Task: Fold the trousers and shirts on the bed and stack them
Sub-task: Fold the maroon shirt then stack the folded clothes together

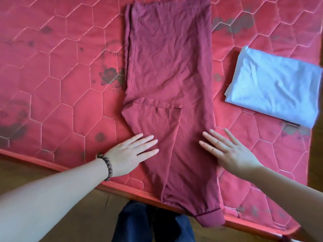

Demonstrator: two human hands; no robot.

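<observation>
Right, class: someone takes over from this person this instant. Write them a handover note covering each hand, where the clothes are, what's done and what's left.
Left hand: flat, fingers straight, pressing the maroon garment near its left edge.
Right hand: flat, fingers spread, at the garment's right edge.
Maroon garment: lies lengthwise on the red mattress, a sleeve folded in, near end hanging over the mattress edge.
Done: light blue garment folded, lying to the right.
Left: finish folding the maroon one, then stack the two.
</observation>
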